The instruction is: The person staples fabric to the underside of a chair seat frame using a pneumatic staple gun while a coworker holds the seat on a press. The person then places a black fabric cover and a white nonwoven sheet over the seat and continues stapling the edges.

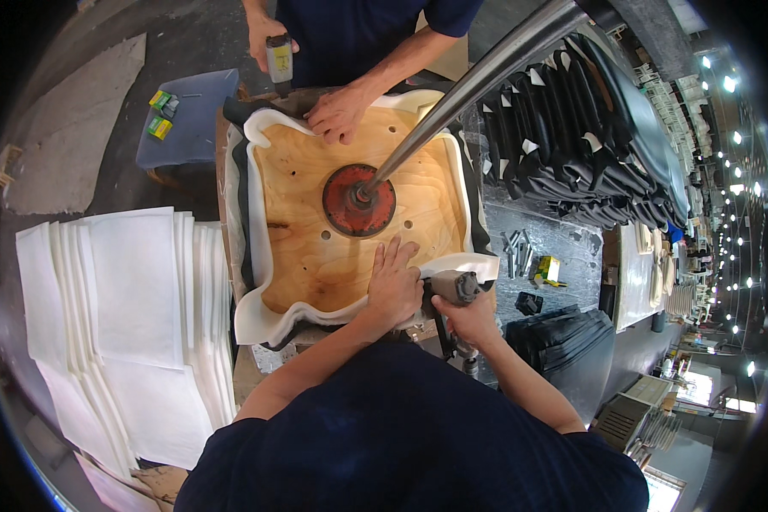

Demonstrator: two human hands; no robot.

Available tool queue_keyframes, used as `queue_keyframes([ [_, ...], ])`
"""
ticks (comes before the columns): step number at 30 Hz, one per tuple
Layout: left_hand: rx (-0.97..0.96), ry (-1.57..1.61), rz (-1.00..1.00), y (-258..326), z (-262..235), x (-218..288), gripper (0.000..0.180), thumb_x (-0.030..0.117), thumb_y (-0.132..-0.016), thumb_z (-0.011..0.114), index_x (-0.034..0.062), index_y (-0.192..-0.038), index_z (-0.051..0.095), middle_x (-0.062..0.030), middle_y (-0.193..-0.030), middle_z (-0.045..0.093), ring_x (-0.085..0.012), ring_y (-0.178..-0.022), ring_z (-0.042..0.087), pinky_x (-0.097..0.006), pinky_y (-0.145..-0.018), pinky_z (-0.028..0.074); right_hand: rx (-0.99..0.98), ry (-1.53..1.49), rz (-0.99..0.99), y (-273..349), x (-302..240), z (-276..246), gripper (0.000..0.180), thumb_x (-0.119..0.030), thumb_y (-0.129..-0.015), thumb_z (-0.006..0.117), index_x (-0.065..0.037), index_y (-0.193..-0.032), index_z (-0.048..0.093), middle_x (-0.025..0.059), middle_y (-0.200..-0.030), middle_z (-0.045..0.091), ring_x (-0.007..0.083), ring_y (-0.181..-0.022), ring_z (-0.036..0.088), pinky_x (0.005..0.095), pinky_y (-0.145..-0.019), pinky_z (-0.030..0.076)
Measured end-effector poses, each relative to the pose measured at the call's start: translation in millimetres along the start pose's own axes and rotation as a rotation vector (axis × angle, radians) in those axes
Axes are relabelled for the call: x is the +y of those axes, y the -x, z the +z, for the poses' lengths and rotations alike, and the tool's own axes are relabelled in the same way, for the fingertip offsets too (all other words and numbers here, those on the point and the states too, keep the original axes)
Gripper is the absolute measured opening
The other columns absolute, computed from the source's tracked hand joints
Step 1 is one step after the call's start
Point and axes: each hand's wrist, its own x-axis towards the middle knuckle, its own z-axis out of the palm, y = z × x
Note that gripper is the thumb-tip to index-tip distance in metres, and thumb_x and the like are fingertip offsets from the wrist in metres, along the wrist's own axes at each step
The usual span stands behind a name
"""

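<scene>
Workshop space surrounds us, with a dark floor, rows of ceiling lamps far on the right, and a long stack of black seat covers (pixel 589 128) leaning beside the work stand. On the left lies a fanned pile of white foam sheets (pixel 128 316).

At the middle, a plywood seat board (pixel 316 247) lies face up, pressed down by a red round clamp disc (pixel 358 201) at the end of a slanted metal bar (pixel 478 77). White padding (pixel 264 320) and black cover material (pixel 241 213) are folded up around its edges.

The person's left hand (pixel 394 286) lies flat on the near edge of the board, fingers together and slightly spread at the tips, pressing the padding down. The right hand (pixel 468 314) is closed around the grip of a grey pneumatic stapler (pixel 452 288), just beside the left hand.

Across the board, another person rests one hand (pixel 340 113) on the far edge and holds a second stapler (pixel 278 58) in the other.

I judge the plywood stiff and rather light, smooth on top with several holes. The padding is soft and springy, the cover limp, so both likely slip back unless pinned at the edge, close to the stapling place. The stapler looks heavy and hard; its handle is the proper grip.
</scene>
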Motion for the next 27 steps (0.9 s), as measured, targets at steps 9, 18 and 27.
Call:
queue_keyframes([
  [9, 0.056, -0.096, 0.048, -5.6, -10.1, -7.6, 0.020, 0.021, -0.098, 0.075, 0.0022, -0.098, 0.080, -0.0168, -0.148, 0.063, -0.0402, -0.158, 0.046, -0.060, -0.131, 0.034, 0.031, -0.108, -0.076, 19.5, 2.1, 3.4, 0.051, -0.020, -0.096, 0.087, -0.002, -0.141, 0.069, 0.0059, -0.089, 0.078, 0.0106, -0.061, 0.067, 0.0309, -0.057, 0.055],
  [18, -0.337, 0.231, -0.227, 131.3, -144.6, 19.7, 0.022, 0.015, -0.101, 0.076, 0.0050, -0.119, 0.074, -0.0139, -0.107, 0.076, -0.0335, -0.094, 0.074, -0.045, -0.088, 0.060, 0.156, -0.337, -0.105, 46.1, 59.1, 25.3, 0.066, -0.011, -0.096, 0.087, -0.009, -0.157, 0.062, 0.0049, -0.103, 0.079, 0.0082, -0.068, 0.066, 0.0290, -0.062, 0.058],
  [27, 0.004, -0.402, 0.162, 138.3, -121.5, -42.4, 0.044, 0.014, -0.086, 0.084, 0.0058, -0.127, 0.069, -0.0145, -0.128, 0.064, -0.0383, -0.120, 0.061, -0.051, -0.103, 0.048, 0.238, -0.270, -0.235, 38.8, 59.7, 28.4, 0.061, -0.014, -0.093, 0.090, -0.006, -0.149, 0.067, 0.0119, -0.119, 0.083, 0.0186, -0.106, 0.078, 0.0365, -0.093, 0.062],
])
